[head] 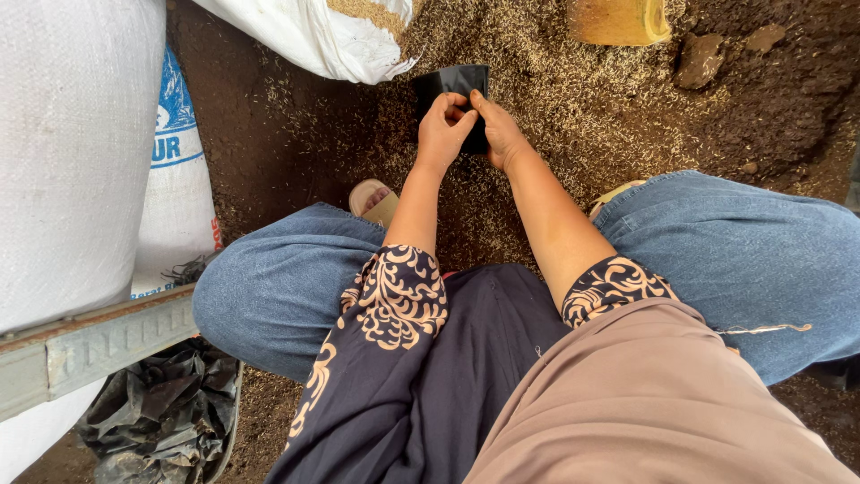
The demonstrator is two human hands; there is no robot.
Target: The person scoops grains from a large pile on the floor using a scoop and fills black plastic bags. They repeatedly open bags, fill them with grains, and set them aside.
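Note:
A small black plastic bag [450, 85] stands on the husk-strewn ground between my feet. My left hand [442, 130] grips its near edge with bent fingers. My right hand [499, 130] holds the same edge from the right, thumb touching the left hand's fingers. Both forearms reach forward between my knees, which are in blue jeans. The lower part of the bag is hidden behind my hands.
White woven sacks [72, 152] stand at the left, another open sack [313, 36] with husks lies at the top. A yellow wooden piece [618, 20] lies at the top right. Crumpled black plastic [161, 417] sits at the lower left under a metal rail [98, 345].

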